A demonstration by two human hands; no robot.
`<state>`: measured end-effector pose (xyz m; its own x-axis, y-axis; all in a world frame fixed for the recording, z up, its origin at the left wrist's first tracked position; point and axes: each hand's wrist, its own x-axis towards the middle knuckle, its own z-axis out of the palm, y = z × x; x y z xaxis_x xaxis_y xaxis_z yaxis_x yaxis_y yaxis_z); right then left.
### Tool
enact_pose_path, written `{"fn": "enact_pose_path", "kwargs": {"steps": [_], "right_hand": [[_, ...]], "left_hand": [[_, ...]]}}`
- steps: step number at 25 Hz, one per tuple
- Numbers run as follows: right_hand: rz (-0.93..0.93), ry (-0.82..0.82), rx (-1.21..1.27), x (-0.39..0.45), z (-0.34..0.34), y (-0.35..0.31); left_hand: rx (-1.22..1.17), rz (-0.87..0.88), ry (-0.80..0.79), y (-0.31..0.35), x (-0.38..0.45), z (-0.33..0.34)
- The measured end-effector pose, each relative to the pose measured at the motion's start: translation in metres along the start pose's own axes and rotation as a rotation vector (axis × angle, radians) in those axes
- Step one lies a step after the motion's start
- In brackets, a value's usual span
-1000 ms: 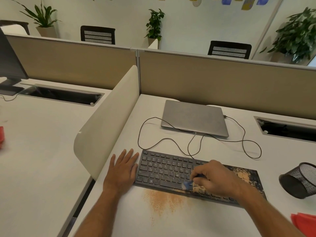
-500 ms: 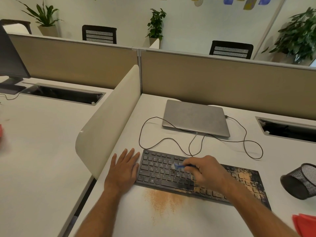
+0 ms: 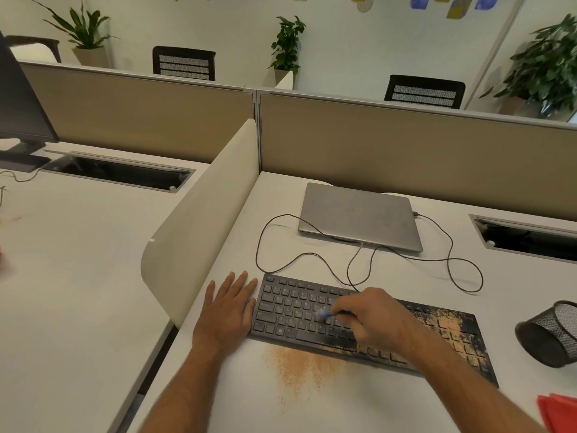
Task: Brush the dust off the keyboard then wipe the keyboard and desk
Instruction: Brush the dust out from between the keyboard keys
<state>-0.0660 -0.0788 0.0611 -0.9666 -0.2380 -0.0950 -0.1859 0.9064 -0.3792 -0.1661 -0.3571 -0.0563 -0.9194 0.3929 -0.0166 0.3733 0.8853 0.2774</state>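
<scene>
Low in the middle of the frame, a black keyboard lies slantwise on a pale desk, its left end higher in the frame than its right. Tan dust covers the keys at its right end, and a fan of the same powder lies on the desk just below its front edge, at bottom centre. Over the middle keys, the right hand has its fingers curled round a small brush whose blue tip is blurred and rests on or just above the keys; which one I cannot tell. At the keyboard's left end, the left hand lies flat on the desk with fingers straight and spread, its inner edge touching the keyboard's side. A thin cable loops across the desk above the keyboard toward a closed grey laptop at centre. At the right edge, a black mesh cup lies tipped on its side, well apart from the keyboard, and a red cloth shows in the lower right corner. A curved white divider stands left of the left hand.
</scene>
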Motion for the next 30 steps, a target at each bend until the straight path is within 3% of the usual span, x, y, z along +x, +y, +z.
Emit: {"fn": "enact_pose_path", "kwargs": {"steps": [3,5,7,10,12,15,18,20,22,24,26,28,30], "right_hand": [[-0.002,0.055,0.058,0.002,-0.001,-0.001],[0.044,0.104,-0.020,0.005,0.003,-0.002],[-0.024,0.072,-0.089,0.003,0.010,-0.009],[-0.116,0.008,0.106,-0.002,0.007,-0.022],[-0.097,0.061,0.231,0.000,0.006,-0.023],[-0.131,0.157,0.131,0.009,0.013,-0.022],[-0.185,0.047,0.094,0.007,0.019,-0.026],[-0.163,-0.005,0.203,0.005,0.017,-0.027],[-0.118,0.114,0.264,0.006,0.015,-0.025],[-0.129,0.169,0.172,0.008,0.017,-0.024],[-0.167,0.088,0.099,0.009,0.024,-0.027],[-0.139,0.043,0.209,0.008,0.026,-0.032],[-0.078,0.152,0.308,0.012,0.028,-0.033]], "left_hand": [[0.012,-0.003,-0.006,0.000,0.001,0.001],[0.013,-0.002,-0.003,-0.001,0.001,0.002],[0.010,-0.001,-0.005,-0.001,0.001,0.002],[0.010,0.002,-0.005,0.000,0.000,0.001],[0.005,0.002,-0.002,0.000,0.000,0.000],[-0.004,0.001,0.000,0.000,0.000,0.000],[-0.002,0.000,-0.005,0.000,0.000,0.000],[0.008,-0.001,-0.009,0.000,0.000,0.000],[0.006,0.001,-0.007,0.000,0.000,0.000],[-0.001,0.002,-0.005,0.000,0.000,0.000],[0.005,0.001,-0.009,0.000,0.001,0.000],[0.005,-0.001,-0.007,0.000,0.001,0.001],[0.000,-0.002,0.000,0.000,0.000,0.001]]}}
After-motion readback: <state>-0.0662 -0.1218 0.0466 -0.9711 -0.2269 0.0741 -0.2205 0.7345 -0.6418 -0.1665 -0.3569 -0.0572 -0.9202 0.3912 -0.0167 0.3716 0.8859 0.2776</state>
